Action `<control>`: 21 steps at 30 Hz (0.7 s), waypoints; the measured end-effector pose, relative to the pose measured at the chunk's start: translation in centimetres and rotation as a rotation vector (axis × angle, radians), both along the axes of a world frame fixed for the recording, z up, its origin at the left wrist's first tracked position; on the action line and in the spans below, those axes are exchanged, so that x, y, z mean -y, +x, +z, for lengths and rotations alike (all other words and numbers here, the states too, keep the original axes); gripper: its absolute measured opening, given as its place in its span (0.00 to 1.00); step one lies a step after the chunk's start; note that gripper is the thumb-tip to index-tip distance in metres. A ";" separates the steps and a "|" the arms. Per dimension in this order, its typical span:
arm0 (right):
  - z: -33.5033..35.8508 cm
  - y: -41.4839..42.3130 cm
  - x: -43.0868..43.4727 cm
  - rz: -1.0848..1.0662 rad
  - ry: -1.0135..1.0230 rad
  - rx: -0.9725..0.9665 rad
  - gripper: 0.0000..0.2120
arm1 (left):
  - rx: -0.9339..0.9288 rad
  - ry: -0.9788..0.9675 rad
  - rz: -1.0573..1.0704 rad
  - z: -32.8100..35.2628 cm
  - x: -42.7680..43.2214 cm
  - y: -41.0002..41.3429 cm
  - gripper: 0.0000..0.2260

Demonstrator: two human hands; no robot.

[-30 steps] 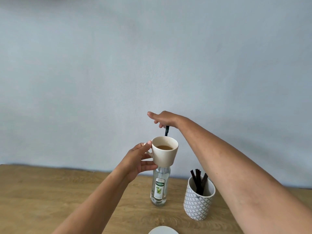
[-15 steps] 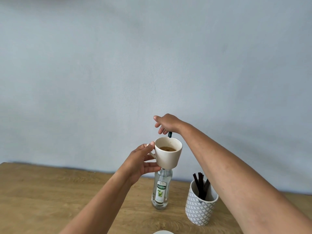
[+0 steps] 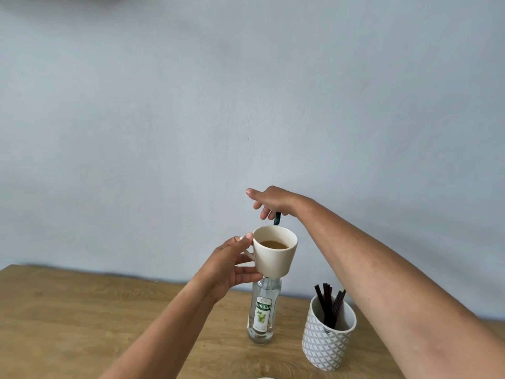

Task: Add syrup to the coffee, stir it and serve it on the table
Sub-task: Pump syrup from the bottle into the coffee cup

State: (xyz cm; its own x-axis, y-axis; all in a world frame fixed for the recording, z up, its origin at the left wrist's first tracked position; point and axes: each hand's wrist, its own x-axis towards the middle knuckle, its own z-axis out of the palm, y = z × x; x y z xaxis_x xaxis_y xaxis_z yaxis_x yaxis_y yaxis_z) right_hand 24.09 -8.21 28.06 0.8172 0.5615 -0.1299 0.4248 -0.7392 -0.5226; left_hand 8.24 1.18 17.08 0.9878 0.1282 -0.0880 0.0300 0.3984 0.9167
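Observation:
My left hand (image 3: 232, 263) holds a cream mug (image 3: 274, 258) by its handle, lifted off the table. Brown coffee (image 3: 273, 244) fills the mug about halfway. The mug hangs right over a clear syrup bottle (image 3: 263, 313) with a green and white label, and hides the bottle's neck. A dark green pump piece (image 3: 277, 218) rises behind the mug's far rim. My right hand (image 3: 273, 199) sits on top of that piece, with fingers curled down around it and the index finger stretched out.
A white and grey patterned cup (image 3: 326, 348) with several dark stirrers (image 3: 329, 305) stands to the right of the bottle on the wooden table (image 3: 82, 324). A pale blue wall runs behind the table. A sliver of something white shows at the bottom edge.
My right hand has come down slightly on the green pump piece. The mug stays over the bottle in my left hand.

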 end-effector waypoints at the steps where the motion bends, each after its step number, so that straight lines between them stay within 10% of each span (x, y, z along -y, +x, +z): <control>1: -0.2 0.1 0.0 0.000 0.002 0.001 0.35 | -0.002 -0.003 -0.002 -0.1 0.0 0.0 0.18; 21: -0.3 0.4 0.0 0.016 0.023 -0.019 0.39 | -0.026 -0.029 0.010 -0.6 -0.1 0.4 0.18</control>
State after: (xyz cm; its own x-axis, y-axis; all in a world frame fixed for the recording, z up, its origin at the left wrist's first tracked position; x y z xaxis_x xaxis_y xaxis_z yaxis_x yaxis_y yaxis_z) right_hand 24.48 -8.23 27.71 0.8058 0.5772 -0.1326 0.4258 -0.7202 -0.5477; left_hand 8.67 1.28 16.50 0.9838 0.1355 -0.1175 0.0493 0.4255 0.9036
